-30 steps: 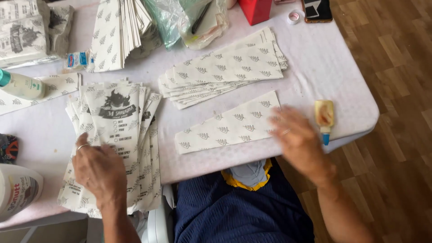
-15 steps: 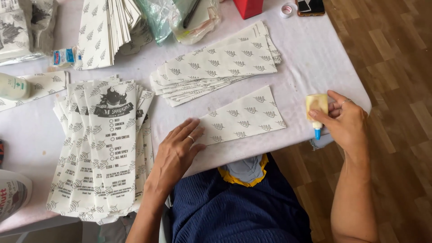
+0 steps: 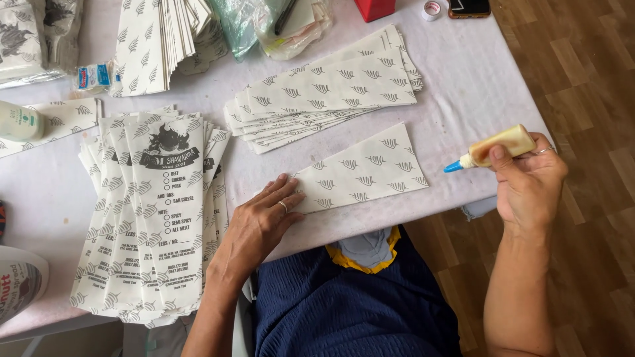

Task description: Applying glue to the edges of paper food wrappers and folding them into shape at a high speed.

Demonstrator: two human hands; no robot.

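Observation:
My left hand (image 3: 259, 218) lies flat with fingers spread on the near left end of a single printed paper sheet (image 3: 360, 172) on the white table (image 3: 463, 79). My right hand (image 3: 529, 182) is raised beside the table's right edge, gripping a small yellowish glue bottle (image 3: 497, 145) whose blue tip points left toward the sheet. The tip hangs just off the sheet's right end, not touching it.
A fanned stack of finished printed paper bags (image 3: 149, 211) lies at the left. A pile of flat leaf-patterned sheets (image 3: 327, 92) sits behind the single sheet. More sheets (image 3: 159, 39), plastic bags (image 3: 264, 23), a red box (image 3: 374, 8), a tape roll (image 3: 432, 9) and a phone (image 3: 468, 6) line the far edge.
My left hand moved from the bag stack onto the single sheet. My right hand picked the glue bottle up off the table edge and turned its tip toward the sheet.

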